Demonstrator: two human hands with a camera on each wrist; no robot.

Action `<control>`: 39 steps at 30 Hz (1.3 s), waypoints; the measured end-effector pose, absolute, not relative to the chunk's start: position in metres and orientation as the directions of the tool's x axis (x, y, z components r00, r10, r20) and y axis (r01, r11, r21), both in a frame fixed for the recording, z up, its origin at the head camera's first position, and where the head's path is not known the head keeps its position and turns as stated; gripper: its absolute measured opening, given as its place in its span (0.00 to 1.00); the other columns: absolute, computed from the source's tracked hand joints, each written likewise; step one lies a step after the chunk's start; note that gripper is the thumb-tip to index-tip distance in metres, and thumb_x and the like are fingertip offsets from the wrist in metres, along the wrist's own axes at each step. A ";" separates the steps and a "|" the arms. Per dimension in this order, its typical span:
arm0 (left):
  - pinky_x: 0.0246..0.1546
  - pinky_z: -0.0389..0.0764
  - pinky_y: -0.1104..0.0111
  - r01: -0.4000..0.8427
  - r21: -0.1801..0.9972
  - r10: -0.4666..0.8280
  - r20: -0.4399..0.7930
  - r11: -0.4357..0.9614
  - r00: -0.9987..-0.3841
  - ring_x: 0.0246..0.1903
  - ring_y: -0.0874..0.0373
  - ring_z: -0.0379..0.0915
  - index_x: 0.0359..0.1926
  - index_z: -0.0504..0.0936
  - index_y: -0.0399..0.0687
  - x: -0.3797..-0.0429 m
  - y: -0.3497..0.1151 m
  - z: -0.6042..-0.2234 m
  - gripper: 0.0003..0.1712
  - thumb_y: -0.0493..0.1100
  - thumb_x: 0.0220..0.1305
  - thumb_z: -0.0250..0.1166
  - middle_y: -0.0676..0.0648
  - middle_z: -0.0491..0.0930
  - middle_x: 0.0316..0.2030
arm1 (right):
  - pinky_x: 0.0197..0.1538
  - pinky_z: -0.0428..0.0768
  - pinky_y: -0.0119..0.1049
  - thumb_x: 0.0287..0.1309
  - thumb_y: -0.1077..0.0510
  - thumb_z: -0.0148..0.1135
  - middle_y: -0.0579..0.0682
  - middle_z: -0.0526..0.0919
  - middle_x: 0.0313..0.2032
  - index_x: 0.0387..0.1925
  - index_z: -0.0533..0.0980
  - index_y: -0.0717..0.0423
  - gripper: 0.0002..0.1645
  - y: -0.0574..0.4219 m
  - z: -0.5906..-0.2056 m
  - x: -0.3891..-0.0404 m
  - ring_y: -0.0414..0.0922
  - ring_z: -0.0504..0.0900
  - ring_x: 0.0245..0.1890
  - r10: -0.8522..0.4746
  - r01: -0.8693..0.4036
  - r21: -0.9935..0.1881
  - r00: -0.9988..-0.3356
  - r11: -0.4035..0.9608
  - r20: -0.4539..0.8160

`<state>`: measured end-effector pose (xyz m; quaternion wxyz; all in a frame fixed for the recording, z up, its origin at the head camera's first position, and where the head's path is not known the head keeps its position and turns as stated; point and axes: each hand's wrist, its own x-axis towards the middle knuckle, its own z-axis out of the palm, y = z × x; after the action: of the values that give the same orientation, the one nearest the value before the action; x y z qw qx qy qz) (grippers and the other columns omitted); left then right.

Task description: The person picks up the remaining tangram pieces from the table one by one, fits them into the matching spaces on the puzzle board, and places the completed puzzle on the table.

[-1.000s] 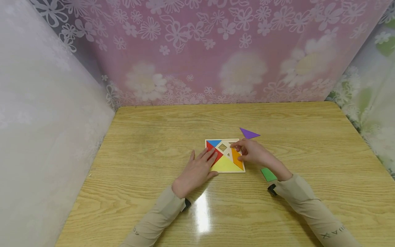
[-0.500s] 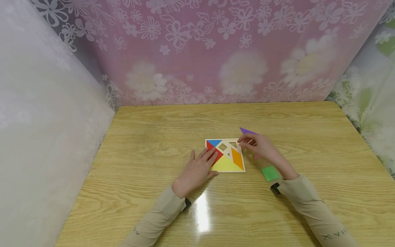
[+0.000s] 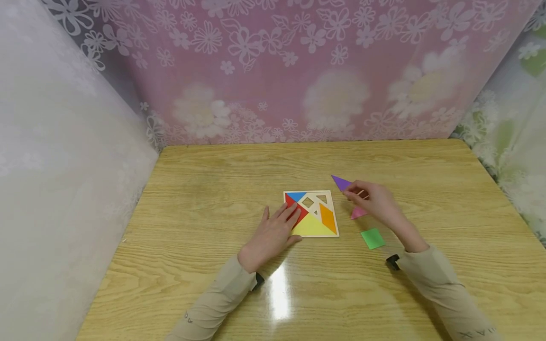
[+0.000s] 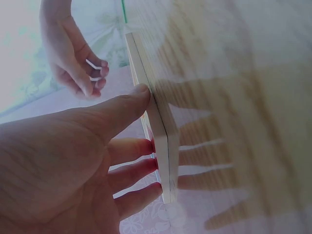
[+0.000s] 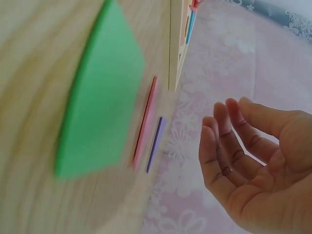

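My left hand [image 3: 270,239] lies over the left side of a square tangram board [image 3: 336,227], its straight fingers resting on the red triangle [image 3: 304,214]. In the left wrist view the thumb touches the board's near edge. Blue [image 3: 294,196], yellow triangle [image 3: 313,228] and orange parallelogram [image 3: 327,219] pieces sit in the board, beside several bare slots. To the right of the board, my right hand [image 3: 377,201] hovers with loosely bent fingers and nothing held. Under or beside it lie a purple triangle [image 3: 340,182] and a pink piece [image 3: 358,213], both partly hidden in the head view.
A green square piece [image 3: 373,238] lies on the wooden table [image 3: 204,199], right of the board. Floral cloth [image 3: 273,85] hangs behind the table's back edge, and pale cloth walls stand at both sides. Each wrist wears a black strap [image 3: 258,282].
My right hand has moved away from the orange parallelogram, off the board to the right, over the pink and purple pieces. The green square is now fully uncovered. The left hand stays put.
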<state>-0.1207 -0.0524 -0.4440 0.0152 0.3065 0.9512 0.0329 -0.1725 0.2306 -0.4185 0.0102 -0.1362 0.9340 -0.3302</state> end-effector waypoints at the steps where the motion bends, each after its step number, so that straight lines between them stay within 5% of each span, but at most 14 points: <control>1: 0.62 0.53 0.42 0.582 0.072 0.584 -0.009 0.810 -0.812 0.68 0.51 0.50 0.69 0.58 0.50 -0.121 -0.052 -0.444 0.39 0.63 0.62 0.53 0.49 0.55 0.69 | 0.34 0.77 0.38 0.60 0.50 0.57 0.51 0.84 0.32 0.38 0.79 0.54 0.13 0.233 -0.417 -0.170 0.47 0.81 0.31 -0.263 -0.254 -0.603 -0.962 0.756 0.076; 11: 0.62 0.52 0.42 0.580 0.079 0.583 -0.017 0.811 -0.813 0.68 0.51 0.50 0.69 0.57 0.50 -0.121 -0.053 -0.443 0.39 0.62 0.62 0.53 0.49 0.54 0.69 | 0.30 0.76 0.36 0.53 0.53 0.65 0.45 0.80 0.27 0.34 0.79 0.54 0.09 0.255 -0.414 -0.134 0.40 0.78 0.26 -0.284 -0.270 -0.442 -0.958 0.855 0.036; 26: 0.62 0.52 0.42 0.578 0.082 0.581 -0.015 0.812 -0.814 0.68 0.51 0.51 0.69 0.57 0.51 -0.122 -0.053 -0.443 0.39 0.62 0.62 0.53 0.50 0.54 0.69 | 0.31 0.75 0.41 0.36 0.43 0.73 0.49 0.76 0.31 0.34 0.77 0.58 0.28 0.263 -0.421 -0.103 0.44 0.75 0.29 -0.269 -0.237 -0.283 -0.960 0.929 -0.078; 34: 0.62 0.52 0.42 0.575 0.077 0.578 -0.023 0.815 -0.816 0.68 0.51 0.51 0.69 0.57 0.51 -0.122 -0.053 -0.443 0.39 0.63 0.62 0.53 0.50 0.54 0.69 | 0.32 0.75 0.41 0.33 0.43 0.75 0.51 0.76 0.34 0.33 0.76 0.59 0.29 0.259 -0.423 -0.101 0.44 0.75 0.29 -0.261 -0.225 -0.288 -0.961 0.931 -0.093; 39: 0.61 0.52 0.41 0.575 0.086 0.578 -0.025 0.814 -0.815 0.68 0.51 0.51 0.69 0.58 0.51 -0.121 -0.052 -0.442 0.39 0.62 0.62 0.53 0.49 0.54 0.69 | 0.28 0.70 0.34 0.34 0.43 0.74 0.46 0.74 0.27 0.33 0.73 0.58 0.30 0.262 -0.425 -0.103 0.40 0.70 0.24 -0.261 -0.201 -0.353 -0.957 0.914 -0.130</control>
<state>-0.1214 -0.0523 -0.4418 0.0248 0.3029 0.9520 0.0371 -0.1028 0.2615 -0.4252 0.0872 -0.1186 0.9743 -0.1704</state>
